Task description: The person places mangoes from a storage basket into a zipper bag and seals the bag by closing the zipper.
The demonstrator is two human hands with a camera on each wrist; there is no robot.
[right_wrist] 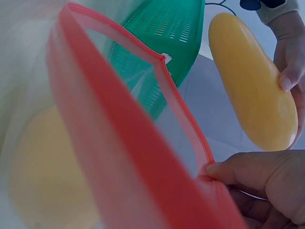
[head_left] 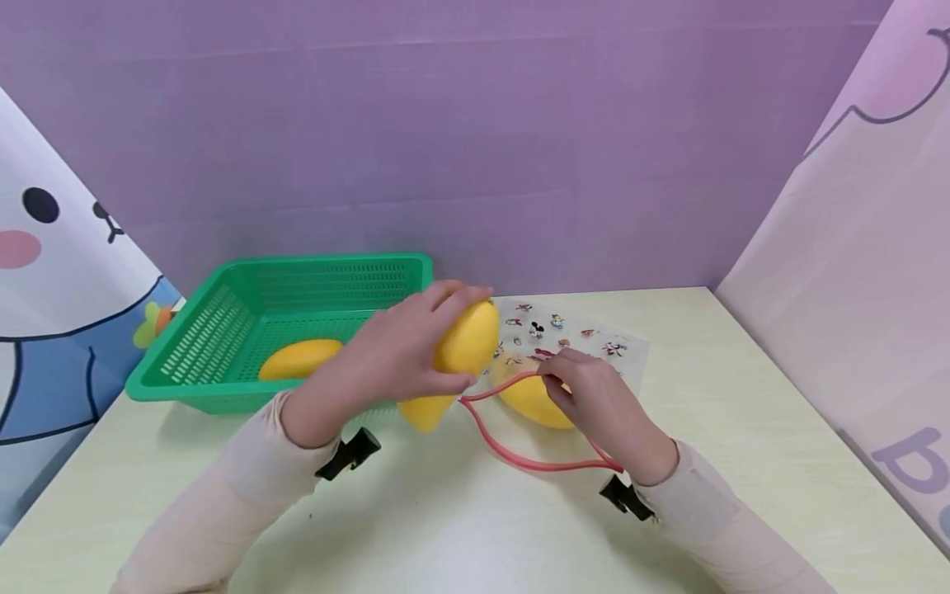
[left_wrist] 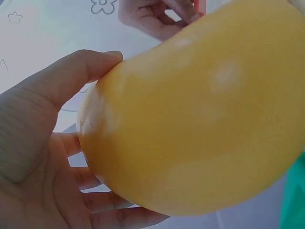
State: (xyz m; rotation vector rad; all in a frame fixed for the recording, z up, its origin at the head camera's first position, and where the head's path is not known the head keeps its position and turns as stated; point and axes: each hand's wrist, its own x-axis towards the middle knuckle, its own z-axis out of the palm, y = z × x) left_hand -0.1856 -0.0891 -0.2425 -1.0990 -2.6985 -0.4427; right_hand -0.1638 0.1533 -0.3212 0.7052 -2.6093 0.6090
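Left fingers (left_wrist: 107,200) curled, yellow fruit (head_left: 468,337) gripped between them and thumb (left_wrist: 90,64); right fingers (head_left: 570,365) pinching a bag's red rim (head_left: 545,467)

The place looks small and booth-like; the building around it cannot be told. Beyond the left hand (head_left: 397,346), purple cloth (head_left: 505,140) backs the desk (head_left: 742,396); a cartoon sheet (head_left: 70,285) stands to its left, a printed sheet (head_left: 853,256) right of the right hand (head_left: 603,408).

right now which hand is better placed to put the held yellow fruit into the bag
Probably the left hand: it holds the yellow fruit near the open bag, while the right hand is busy pinching the bag's red rim.
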